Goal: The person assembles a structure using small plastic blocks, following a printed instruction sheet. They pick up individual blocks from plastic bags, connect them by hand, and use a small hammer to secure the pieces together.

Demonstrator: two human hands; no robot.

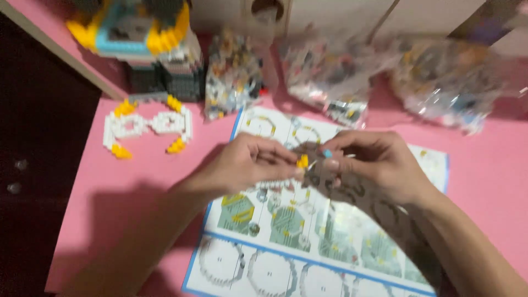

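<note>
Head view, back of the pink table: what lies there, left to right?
Built block model → first clear bag of bricks → second bag → third bag.

Bare forearms, no sleeves — left hand (pixel 247 165), right hand (pixel 374 165) seemingly ringless.

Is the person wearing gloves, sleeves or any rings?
No gloves: the left hand and right hand are both bare. No sleeves show either, as both forearms are uncovered to the picture's edge. The picture is too blurred to tell about rings.
</note>
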